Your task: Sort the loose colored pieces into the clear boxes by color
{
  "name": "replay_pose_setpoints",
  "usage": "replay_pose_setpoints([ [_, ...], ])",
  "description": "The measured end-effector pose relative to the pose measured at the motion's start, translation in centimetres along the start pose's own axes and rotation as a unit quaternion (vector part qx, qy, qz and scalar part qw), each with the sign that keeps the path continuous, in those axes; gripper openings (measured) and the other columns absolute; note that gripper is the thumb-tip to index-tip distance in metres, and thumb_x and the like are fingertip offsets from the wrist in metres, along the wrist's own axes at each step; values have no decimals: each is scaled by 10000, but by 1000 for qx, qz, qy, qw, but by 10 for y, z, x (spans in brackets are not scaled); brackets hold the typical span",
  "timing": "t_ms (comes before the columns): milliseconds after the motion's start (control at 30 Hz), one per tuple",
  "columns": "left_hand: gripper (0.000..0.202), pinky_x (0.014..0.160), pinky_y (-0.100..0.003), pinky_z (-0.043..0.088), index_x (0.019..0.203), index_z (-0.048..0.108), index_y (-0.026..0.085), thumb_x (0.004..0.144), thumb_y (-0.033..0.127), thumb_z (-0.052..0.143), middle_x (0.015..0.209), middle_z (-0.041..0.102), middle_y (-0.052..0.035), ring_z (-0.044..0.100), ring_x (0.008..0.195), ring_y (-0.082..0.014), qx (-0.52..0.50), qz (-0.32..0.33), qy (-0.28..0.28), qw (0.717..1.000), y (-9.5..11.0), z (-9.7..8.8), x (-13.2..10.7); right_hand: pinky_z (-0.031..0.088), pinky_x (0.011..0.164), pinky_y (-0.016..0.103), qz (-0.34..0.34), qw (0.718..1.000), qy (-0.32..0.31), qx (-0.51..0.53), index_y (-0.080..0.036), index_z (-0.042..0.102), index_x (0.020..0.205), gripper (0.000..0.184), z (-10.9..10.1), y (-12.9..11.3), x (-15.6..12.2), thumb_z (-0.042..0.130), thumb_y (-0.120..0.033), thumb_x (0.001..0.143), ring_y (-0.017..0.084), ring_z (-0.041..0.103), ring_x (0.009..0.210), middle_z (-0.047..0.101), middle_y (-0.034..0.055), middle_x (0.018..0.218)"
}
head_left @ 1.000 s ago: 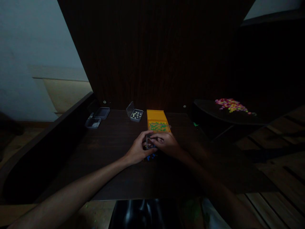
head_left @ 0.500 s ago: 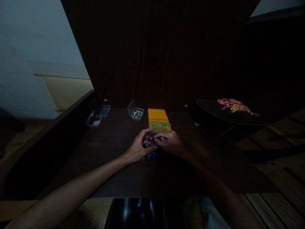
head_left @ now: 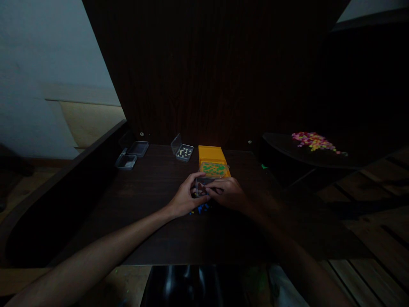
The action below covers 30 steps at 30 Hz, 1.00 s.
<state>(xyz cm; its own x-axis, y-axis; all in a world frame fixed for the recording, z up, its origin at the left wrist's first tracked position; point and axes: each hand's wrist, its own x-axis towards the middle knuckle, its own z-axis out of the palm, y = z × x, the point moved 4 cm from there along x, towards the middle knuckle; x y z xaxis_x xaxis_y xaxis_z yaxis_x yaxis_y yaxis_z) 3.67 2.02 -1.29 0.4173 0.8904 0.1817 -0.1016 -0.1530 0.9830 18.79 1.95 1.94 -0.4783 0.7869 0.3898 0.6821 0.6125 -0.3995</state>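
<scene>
Presently, head view: my left hand (head_left: 183, 198) grips the clear box (head_left: 208, 181), just my side of the yellow case (head_left: 210, 152). My right hand (head_left: 231, 194) reaches slightly farther left over it than 0.5 s ago, so handling continues; whether it pinches anything, I cannot tell.

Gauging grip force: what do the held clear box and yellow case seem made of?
Clear box: likely smooth, hard plastic; green pieces show through its lid. Yellow case: probably opaque plastic, with uniform colour and crisp edges; finish perhaps matte.
</scene>
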Motion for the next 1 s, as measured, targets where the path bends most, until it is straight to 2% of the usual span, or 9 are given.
replay_pose_setpoints([
  [300, 685, 883, -359, 505, 1262, 451, 197, 666, 230, 787, 956, 587, -30, 607, 888, -157, -4, -8, 6, 1000, 1, -1, 0, 456, 615, 257, -29, 999, -27, -9, -258, 765, 969, 209, -2, 0, -2, 589, -283, 859, 165, 677, 668, 761, 42, 832],
  [500, 694, 918, -386, 499, 1272, 435, 195, 671, 222, 781, 1061, 592, -64, 618, 953, -181, -10, -18, -3, 1000, 1, 0, 0, 465, 611, 270, -23, 999, -37, -31, -270, 743, 1048, 242, 0, 0, -3, 568, -291, 881, 178, 689, 684, 762, 44, 864],
  [1000, 674, 931, -391, 500, 1251, 453, 197, 664, 210, 785, 1109, 583, -74, 612, 985, -189, -15, -10, 0, 1000, -1, 0, 1, 430, 591, 235, -37, 995, -21, -90, -263, 747, 1028, 230, 0, 0, -3, 570, -312, 890, 148, 680, 665, 762, 26, 841],
])
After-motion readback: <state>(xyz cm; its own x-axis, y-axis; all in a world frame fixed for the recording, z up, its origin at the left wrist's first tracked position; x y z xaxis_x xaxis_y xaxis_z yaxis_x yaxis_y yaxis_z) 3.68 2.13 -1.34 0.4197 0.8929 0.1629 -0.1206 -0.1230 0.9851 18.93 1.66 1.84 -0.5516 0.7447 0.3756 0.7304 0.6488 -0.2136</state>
